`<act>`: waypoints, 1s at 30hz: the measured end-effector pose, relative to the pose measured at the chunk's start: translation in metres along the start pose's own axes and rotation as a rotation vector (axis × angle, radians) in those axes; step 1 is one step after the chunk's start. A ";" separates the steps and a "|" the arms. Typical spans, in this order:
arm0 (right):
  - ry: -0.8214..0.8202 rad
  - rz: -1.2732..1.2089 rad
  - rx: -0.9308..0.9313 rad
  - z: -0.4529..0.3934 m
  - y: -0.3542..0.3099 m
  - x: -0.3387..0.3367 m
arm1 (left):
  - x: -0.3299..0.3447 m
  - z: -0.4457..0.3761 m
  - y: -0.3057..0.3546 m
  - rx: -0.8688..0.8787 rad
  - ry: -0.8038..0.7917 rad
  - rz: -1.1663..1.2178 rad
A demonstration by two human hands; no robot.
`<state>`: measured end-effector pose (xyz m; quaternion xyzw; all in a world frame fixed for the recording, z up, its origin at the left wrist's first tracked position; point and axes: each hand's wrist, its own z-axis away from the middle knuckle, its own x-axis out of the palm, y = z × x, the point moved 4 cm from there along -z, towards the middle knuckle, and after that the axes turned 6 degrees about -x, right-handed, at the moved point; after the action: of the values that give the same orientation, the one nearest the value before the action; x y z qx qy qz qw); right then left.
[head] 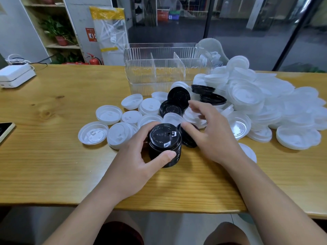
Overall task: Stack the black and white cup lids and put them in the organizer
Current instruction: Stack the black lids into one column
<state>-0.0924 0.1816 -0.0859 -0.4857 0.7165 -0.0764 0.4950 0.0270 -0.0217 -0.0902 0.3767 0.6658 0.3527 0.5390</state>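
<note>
My left hand [139,156] grips a tall stack of black lids [164,144] standing on the wooden table, thumb in front and fingers behind. My right hand [210,131] hovers just right of the stack with its fingers spread over loose lids, holding nothing. Under its thumb lies a black lid [188,140]. More black lids [178,98] lean behind, and two others [210,99] sit further right. White lids [108,114] are scattered at the left. A clear organizer [141,75] with dividers stands at the back.
A big heap of white lids [256,96] covers the right side of the table [62,156]. A white device [16,75] sits at the far left, and a phone [5,129] lies at the left edge. The table's front edge runs close to my knees.
</note>
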 end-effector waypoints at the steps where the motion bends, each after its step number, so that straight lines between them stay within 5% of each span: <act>1: -0.002 0.027 -0.012 0.003 -0.002 -0.003 | 0.000 0.000 0.000 -0.004 -0.001 0.003; 12: 0.026 0.455 0.105 0.032 -0.003 -0.002 | 0.000 -0.001 -0.003 -0.018 0.000 0.008; 21: 0.151 0.015 0.047 0.038 -0.025 -0.017 | -0.004 0.002 -0.002 -0.020 -0.009 0.007; 24: -0.001 -0.263 -0.037 0.037 -0.046 -0.020 | -0.006 0.002 -0.003 -0.033 -0.009 0.027; 30: -0.297 -0.196 -0.105 0.027 -0.071 -0.011 | -0.008 -0.001 -0.004 -0.041 -0.041 0.062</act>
<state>-0.0266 0.1631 -0.0507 -0.5842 0.5880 -0.0142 0.5593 0.0270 -0.0310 -0.0898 0.3933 0.6352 0.3750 0.5488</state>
